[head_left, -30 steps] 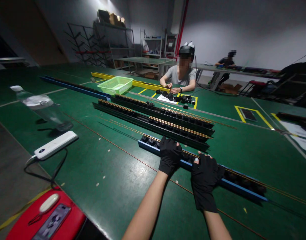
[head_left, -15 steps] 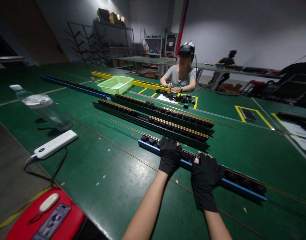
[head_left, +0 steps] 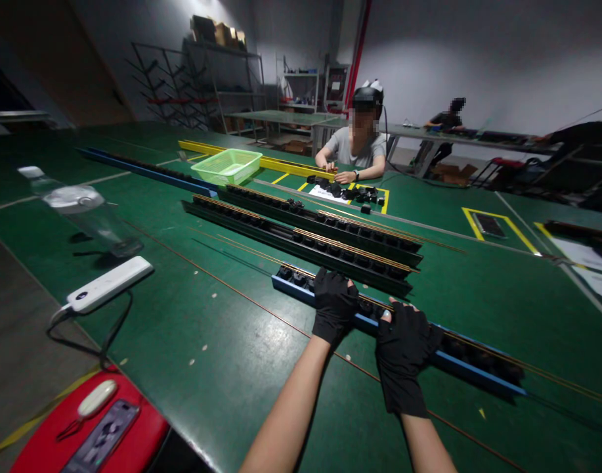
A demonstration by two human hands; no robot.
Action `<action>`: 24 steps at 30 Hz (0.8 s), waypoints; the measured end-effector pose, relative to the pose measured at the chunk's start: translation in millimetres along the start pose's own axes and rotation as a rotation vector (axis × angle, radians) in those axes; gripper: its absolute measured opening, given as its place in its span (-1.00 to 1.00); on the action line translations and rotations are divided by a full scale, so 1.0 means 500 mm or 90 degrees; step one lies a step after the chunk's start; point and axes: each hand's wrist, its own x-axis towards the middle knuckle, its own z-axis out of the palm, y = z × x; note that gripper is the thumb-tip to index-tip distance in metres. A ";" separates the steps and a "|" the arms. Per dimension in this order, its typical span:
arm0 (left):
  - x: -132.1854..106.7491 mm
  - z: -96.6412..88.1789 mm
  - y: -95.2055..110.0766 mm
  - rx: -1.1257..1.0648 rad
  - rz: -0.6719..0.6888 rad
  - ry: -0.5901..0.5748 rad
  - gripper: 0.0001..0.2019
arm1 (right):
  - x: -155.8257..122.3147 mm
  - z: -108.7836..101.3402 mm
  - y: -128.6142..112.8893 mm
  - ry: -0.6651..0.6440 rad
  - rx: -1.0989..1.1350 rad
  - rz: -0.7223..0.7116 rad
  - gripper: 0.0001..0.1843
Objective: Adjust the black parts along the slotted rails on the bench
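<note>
"What are your hands doing?"

"My left hand (head_left: 335,305) and my right hand (head_left: 406,358), both in black fingerless gloves, are curling down over the blue rail (head_left: 458,363). They're closed around it, not spread open."

"Where's that rail lying?"

"It's lying flat on the green workbench (head_left: 222,341), slanting across in front of me, with a row of black blocks (head_left: 478,351) sitting along it."

"Any room to move?"

"Not much ahead. Two dark rails (head_left: 301,246) are running just beyond it. On my side, bare green surface is stretching to the bench's near edge, off to my left."

"Anything you can read?"

"A white power bank (head_left: 108,284) is lying out left, but the small mark on it is too small to read. Across the bench, a person (head_left: 354,141) is sitting with both hands near some black pieces (head_left: 337,192)."
</note>
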 end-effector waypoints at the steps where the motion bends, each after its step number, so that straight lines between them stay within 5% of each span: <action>1: 0.000 0.001 0.000 0.002 -0.001 0.001 -0.81 | 0.000 0.000 0.000 0.002 -0.003 -0.003 -0.63; 24: 0.002 -0.006 0.002 -0.007 0.003 0.003 -0.78 | -0.003 0.003 0.002 -0.006 0.019 -0.001 -0.64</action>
